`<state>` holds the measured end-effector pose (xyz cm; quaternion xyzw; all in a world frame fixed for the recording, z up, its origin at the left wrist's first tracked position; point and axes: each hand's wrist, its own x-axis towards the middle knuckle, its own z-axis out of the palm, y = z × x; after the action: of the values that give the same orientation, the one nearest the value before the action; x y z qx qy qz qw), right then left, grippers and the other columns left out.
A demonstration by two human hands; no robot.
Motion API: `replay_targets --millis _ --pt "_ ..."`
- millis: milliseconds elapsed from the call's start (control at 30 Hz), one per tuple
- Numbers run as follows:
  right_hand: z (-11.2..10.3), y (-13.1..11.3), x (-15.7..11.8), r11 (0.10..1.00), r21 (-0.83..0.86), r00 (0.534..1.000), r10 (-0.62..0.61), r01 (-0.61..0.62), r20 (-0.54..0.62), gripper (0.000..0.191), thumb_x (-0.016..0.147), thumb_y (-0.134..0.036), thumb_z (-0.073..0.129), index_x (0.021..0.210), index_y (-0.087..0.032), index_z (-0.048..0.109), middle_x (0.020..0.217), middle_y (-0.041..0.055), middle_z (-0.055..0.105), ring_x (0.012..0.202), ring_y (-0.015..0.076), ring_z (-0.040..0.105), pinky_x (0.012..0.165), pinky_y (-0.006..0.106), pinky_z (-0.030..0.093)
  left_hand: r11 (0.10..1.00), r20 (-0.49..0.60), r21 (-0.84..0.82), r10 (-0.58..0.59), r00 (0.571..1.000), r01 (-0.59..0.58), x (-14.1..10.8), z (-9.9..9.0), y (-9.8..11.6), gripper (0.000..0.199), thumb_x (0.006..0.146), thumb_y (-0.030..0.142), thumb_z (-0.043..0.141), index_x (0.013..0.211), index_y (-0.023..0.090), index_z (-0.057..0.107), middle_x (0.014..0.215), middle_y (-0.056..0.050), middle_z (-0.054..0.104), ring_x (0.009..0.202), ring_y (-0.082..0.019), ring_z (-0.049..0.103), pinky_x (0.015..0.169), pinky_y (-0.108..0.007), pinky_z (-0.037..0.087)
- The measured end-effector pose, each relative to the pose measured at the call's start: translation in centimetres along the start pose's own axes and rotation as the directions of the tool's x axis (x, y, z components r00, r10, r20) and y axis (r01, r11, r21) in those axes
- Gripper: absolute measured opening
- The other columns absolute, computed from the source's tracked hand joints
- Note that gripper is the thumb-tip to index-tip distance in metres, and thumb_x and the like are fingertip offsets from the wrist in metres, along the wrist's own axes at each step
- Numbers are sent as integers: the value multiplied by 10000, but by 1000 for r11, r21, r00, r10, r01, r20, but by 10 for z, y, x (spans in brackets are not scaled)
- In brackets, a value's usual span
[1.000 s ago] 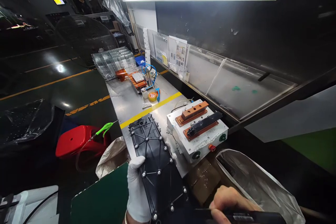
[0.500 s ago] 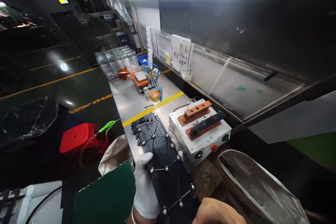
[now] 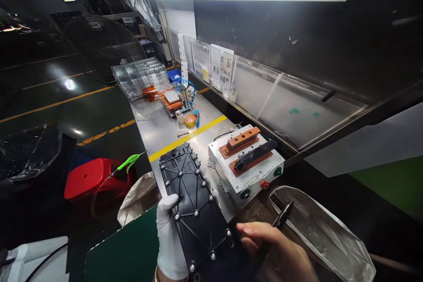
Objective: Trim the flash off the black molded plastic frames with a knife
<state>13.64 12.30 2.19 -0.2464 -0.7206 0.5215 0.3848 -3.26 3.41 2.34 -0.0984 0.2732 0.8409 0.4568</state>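
Steadying the black ribbed housing [image 3: 198,202] from its left edge, my gloved left hand [image 3: 170,240] grips it with the thumb on top and white fingertips at the right edge, probably to keep it firm while its ribs and round metal studs face me. The housing lies over the near end of the steel table [image 3: 148,130]; I cannot tell whether the table bears any of its weight. At the near right, my bare right hand [image 3: 280,246] is closed around a dark pen-like tool [image 3: 284,213], its tip pointing up and away, clear of the housing.

Beyond, on the right, a white fixture box [image 3: 246,163] bears two orange-brown blocks. The nearer cradles a long black part [image 3: 256,156], presumably shaped to seat it; the farther has round holes on top. A red button [image 3: 264,184] sits between two green ones on the front, within easy reach, I judge. Dark handwriting runs along the top edge, too small for me to read.

Past the yellow stripe [image 3: 188,138] I see an amber tape roll [image 3: 190,120] against a blue dispenser, then an orange fixture [image 3: 172,101] and stacked clear trays [image 3: 142,75]. Behind them, a sheet [image 3: 199,69] reads "RoHS"; the picture sheet [image 3: 223,68] beside it is illegible.
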Motion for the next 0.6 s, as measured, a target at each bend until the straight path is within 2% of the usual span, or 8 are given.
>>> replay_targets --millis 100,333,467,600 --pt "5 6 1 998 -52 1000 -29 29 -3 92 847 -250 703 936 -270 693 863 18 764 759 172 734 712 226 616 1000 2 4 24 1000 -24 -1 -2 0 310 811 381 561 1057 285 723 959 1 768 1125 -324 644 988 -464 530" --pt "13 1 2 993 -112 1000 -26 25 -10 25 858 -252 666 851 -244 643 764 30 737 651 169 693 610 242 602 999 -19 -4 47 999 -47 0 -5 0 340 824 359 574 1143 303 679 988 18 767 1097 -306 659 962 -421 548" --pt "9 1 7 984 -161 997 -71 71 1 43 845 -235 669 859 -250 632 739 17 720 622 156 666 585 237 576 999 -30 5 38 999 -38 -1 -2 -2 397 817 365 568 1204 317 641 944 17 771 1049 -301 680 934 -434 560" --pt "-2 -6 15 996 -80 1000 -25 25 2 46 876 -292 660 894 -258 635 807 19 720 677 157 680 622 230 573 999 -16 33 29 999 -28 -2 0 -5 341 806 384 555 1114 315 685 833 15 766 1035 -302 683 944 -469 549"
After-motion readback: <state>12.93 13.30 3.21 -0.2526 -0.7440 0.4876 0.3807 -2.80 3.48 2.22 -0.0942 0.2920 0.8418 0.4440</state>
